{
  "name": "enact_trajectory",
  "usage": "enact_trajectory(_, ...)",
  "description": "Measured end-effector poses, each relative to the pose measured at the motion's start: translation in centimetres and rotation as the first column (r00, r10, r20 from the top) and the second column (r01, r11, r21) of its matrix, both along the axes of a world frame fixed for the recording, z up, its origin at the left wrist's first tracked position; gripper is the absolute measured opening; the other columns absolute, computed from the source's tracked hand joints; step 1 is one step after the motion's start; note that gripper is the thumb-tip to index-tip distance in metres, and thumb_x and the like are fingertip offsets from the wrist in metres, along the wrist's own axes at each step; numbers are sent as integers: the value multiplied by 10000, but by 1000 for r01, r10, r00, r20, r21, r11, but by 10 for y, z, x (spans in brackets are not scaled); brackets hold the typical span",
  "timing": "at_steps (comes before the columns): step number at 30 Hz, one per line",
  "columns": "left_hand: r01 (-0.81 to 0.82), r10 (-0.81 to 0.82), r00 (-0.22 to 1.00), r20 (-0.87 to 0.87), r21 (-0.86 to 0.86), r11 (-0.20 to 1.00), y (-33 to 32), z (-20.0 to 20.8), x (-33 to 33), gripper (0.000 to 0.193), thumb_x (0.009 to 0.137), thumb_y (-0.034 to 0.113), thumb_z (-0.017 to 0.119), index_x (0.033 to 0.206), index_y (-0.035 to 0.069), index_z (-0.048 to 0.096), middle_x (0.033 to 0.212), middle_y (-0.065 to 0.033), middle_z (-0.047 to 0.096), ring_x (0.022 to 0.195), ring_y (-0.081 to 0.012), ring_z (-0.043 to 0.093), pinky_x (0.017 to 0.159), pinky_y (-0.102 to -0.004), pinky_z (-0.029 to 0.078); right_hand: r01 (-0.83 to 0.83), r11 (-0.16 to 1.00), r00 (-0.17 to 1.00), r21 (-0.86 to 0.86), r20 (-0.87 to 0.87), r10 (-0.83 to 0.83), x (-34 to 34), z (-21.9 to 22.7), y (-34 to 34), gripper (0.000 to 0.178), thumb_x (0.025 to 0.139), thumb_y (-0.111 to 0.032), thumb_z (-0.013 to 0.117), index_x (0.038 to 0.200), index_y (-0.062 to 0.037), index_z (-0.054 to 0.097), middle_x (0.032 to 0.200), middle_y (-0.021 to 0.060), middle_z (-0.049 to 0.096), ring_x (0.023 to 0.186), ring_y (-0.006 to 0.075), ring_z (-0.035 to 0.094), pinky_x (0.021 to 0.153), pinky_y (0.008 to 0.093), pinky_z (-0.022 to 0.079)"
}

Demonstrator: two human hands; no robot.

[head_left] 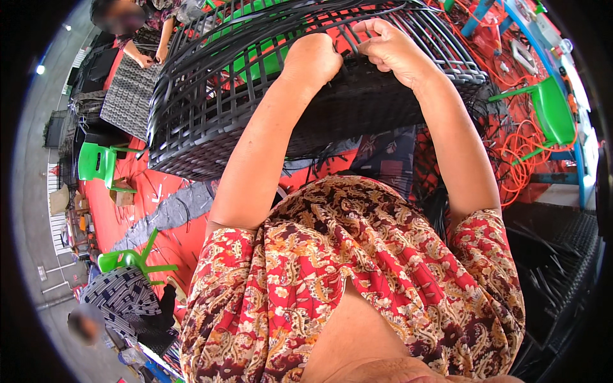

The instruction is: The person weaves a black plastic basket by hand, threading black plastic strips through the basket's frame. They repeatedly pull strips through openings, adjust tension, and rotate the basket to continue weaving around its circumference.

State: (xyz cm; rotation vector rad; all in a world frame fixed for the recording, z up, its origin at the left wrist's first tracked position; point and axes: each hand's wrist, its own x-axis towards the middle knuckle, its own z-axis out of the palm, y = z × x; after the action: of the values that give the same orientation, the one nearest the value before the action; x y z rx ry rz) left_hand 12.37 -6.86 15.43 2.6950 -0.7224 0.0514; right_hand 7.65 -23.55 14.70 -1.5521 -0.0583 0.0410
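A large black woven piece of plastic wicker (211, 150) lies across in front of me. Its near side is woven tight, while the top is an open lattice of flat strips (255, 38). My left hand (313, 59) is closed in a fist at the near top edge, on a black strip whose end shows below the fingers. Just right of it, my right hand (393, 51) pinches a dark strip between thumb and forefinger, the other fingers curled. Part of each grip is hidden by the fingers.
Green plastic chairs stand at left (97, 162), lower left (128, 258) and right (554, 112). An orange hose (517, 153) lies coiled on the red floor (143, 204) at right. Another person's hands (150, 59) rest on a grey woven panel (128, 96); a second person (124, 297) is at lower left.
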Motion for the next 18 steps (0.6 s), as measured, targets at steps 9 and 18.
enact_trajectory(9, 148, -180, 978, -109, -252, 956, 9, -1, -8, 182, 753, 163, 654, 853, 12, 673, 731, -122, 647, 694, -208, 613, 690, -322, 462, -68, 979, 993, -192, 79, 85, 2, -3, 0, 382, 808, -29, 553, 1180, -86, 490, 785, -17, 542, 556, 48, 420, 480, 192, 305)
enact_trajectory(18, 350, -277, 914, 297, -231, 908, 2, -7, 2, 232, 816, 188, 631, 993, 43, 669, 708, -91, 630, 642, -170, 610, 625, -313, 478, 2, 833, 985, -553, 144, 93, 9, 10, -18, 361, 814, -18, 544, 1164, -101, 510, 666, -8, 514, 544, 67, 456, 472, 226, 355)
